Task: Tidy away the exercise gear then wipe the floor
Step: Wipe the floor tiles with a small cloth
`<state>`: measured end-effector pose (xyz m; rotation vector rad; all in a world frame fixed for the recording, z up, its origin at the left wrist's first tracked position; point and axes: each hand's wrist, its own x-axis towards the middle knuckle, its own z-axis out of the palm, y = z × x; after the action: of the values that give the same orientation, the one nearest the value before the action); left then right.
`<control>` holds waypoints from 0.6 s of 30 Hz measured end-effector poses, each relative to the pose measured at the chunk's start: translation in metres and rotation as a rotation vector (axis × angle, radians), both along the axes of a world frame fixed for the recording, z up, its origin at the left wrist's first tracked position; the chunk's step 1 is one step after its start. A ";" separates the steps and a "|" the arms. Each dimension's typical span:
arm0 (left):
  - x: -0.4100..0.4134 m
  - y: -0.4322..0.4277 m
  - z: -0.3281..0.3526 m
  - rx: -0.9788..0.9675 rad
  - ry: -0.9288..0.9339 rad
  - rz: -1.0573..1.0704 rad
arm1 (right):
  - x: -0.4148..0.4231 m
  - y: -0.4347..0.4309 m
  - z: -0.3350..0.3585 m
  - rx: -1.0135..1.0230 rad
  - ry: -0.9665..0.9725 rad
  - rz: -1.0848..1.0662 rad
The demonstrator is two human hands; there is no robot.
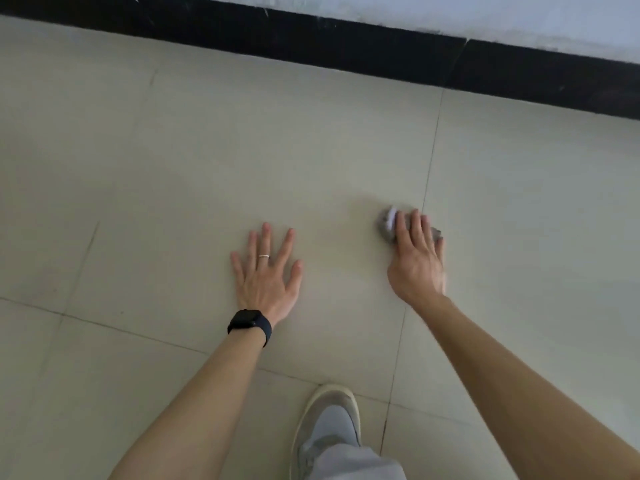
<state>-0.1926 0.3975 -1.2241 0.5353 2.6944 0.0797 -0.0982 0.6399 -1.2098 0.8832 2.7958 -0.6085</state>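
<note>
My left hand (266,271) lies flat on the pale tiled floor (173,168), fingers spread, with a ring on one finger and a black watch at the wrist. To its right, my right hand (417,258) presses a small grey cloth (386,225) against the floor with fairly straight fingers. The cloth shows past the fingertips on the left and a little at the right edge; the rest is under the hand. The right hand is slightly blurred. No exercise gear is in view.
A black skirting board (346,53) runs along the foot of a pale wall (485,15) at the top. My grey shoe and trouser leg (332,434) stand at the bottom middle. Dark grout lines cross the tiles.
</note>
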 end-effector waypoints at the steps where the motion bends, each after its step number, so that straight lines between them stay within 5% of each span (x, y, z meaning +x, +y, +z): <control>1: -0.006 -0.003 0.000 -0.005 -0.003 -0.014 | -0.004 -0.014 0.000 0.006 0.006 0.000; 7: -0.047 0.004 0.004 0.076 0.213 -0.092 | 0.040 -0.071 -0.014 -0.007 0.115 0.914; 9: -0.070 0.009 0.003 0.061 0.231 -0.093 | 0.016 -0.042 -0.019 0.075 0.124 1.022; 15: -0.117 0.032 -0.006 0.049 0.140 -0.107 | -0.100 0.022 -0.008 0.081 -0.014 0.181; 18: -0.149 0.052 -0.007 0.067 0.122 -0.077 | -0.110 0.009 -0.010 0.135 0.021 0.223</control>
<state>-0.3416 0.4492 -1.2315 0.6841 2.7939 0.1200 -0.2084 0.6492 -1.2198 0.5763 2.9266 -0.4019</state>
